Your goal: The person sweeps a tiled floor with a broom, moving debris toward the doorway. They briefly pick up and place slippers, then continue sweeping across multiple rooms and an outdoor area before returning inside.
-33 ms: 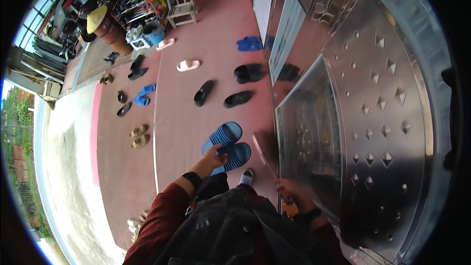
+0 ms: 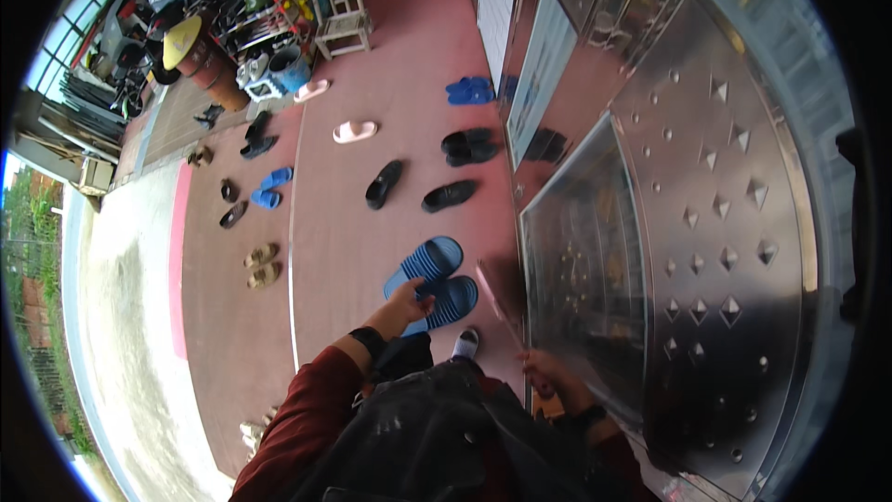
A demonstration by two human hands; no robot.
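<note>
So we've got the blue slippers (image 2: 453, 300) pinched in our left hand (image 2: 402, 307), poking out just past the grip; our right hand (image 2: 550, 375) is wrapped around a pink handle (image 2: 494, 293).

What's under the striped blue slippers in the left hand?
Reddish-brown floor shows around the striped blue slippers; what lies directly beneath them is covered, so I can't tell. The left hand grips them and hides a small part.
</note>
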